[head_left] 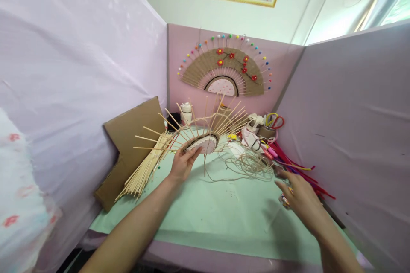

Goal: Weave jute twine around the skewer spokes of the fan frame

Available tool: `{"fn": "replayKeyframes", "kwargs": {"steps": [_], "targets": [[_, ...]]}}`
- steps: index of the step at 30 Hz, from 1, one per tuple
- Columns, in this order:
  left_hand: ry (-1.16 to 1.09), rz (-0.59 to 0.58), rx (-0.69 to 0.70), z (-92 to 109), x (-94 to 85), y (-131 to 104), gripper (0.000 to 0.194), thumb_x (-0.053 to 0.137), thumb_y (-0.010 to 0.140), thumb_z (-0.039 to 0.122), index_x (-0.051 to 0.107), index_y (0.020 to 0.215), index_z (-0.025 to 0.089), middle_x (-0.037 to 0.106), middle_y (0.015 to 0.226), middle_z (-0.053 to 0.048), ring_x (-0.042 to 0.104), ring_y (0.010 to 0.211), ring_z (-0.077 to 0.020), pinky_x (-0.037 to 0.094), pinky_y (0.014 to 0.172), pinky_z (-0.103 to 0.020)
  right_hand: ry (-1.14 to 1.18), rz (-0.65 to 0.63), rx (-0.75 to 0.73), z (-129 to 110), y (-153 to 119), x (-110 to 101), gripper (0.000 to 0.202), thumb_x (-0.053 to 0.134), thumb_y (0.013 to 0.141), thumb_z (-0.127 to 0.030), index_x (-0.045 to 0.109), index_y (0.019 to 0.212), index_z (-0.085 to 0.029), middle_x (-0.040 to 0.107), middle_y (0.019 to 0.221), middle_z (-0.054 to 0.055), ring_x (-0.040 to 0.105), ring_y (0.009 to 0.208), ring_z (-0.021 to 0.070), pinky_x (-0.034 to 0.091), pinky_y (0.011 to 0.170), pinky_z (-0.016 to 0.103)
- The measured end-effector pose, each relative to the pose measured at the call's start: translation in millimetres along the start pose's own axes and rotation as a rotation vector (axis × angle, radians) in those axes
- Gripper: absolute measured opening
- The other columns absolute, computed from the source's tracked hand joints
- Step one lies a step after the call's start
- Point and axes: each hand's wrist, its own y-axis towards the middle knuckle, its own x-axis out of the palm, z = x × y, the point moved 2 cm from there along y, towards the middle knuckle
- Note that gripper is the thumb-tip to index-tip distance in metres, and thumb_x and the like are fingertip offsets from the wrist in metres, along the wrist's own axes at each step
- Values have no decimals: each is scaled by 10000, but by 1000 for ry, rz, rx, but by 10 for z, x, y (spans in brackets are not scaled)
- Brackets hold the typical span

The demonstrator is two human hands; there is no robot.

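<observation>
My left hand [183,164] grips a half-round fan base [206,144] by its lower edge, thumb on the pale pink front. Thin wooden sticks [153,133] radiate from the base, and twine is woven across several of them. From the fan a strand of twine runs down to a loose coil [250,166] on the table. My right hand [296,192] is apart from the fan, above the table's right side, fingers stretched and spread. Just beside its fingers lies a small colourful patterned item [284,200], partly hidden by the hand.
A finished fan [224,66] with red flowers hangs on the pink back panel. Left stand a cardboard sheet [131,136] and a bundle of sticks [145,168]. Right are red pipe cleaners [296,162] and a holder with scissors [272,126]. A white bottle [185,113] stands behind.
</observation>
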Motion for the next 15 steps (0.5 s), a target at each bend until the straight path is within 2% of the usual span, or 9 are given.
{"fn": "replayKeyframes", "kwargs": {"steps": [2,4,7,10,12,15], "targets": [[17,-11,-5,-14,11,-14,352,844,653,146,754,991,195,765,1055,-47,650,1164,-237,430,1117,-425,375,-3,-157,-587,130,-158,382,536,870,-449,645,1120,-182,686,1187,168,646,1108,301,502,963,460],[41,-32,-7,-22,25,-30,349,842,661,157,757,999,185,763,1069,-61,635,1193,-251,423,1122,-422,690,-12,-265,-1160,251,-238,342,577,880,-460,628,1113,-216,677,1180,126,636,1110,259,493,990,436],[78,-72,-9,-22,43,-50,348,836,680,178,758,1019,178,753,1116,-75,618,1220,-256,423,1121,-404,1004,21,-269,-1788,451,-181,314,640,849,-437,601,1071,-220,658,1128,90,619,1095,224,478,1021,429],[90,-88,-7,-11,55,-62,351,830,695,186,753,1038,180,747,1139,-76,618,1219,-248,428,1116,-393,1212,35,-196,-2081,638,-34,327,709,771,-428,564,967,-210,640,991,57,633,974,199,521,927,384],[83,-82,-4,-5,60,-68,354,832,690,179,751,1034,183,748,1137,-73,619,1217,-246,428,1116,-396,1289,-32,-145,-2147,715,37,344,729,747,-424,541,941,-211,628,920,30,639,849,174,541,806,337],[75,-79,-6,-6,69,-75,347,838,678,176,752,1014,181,748,1135,-77,612,1228,-253,421,1123,-404,1334,-97,-84,-2149,746,46,358,742,725,-422,530,925,-215,620,921,13,617,708,135,513,636,275]]}}
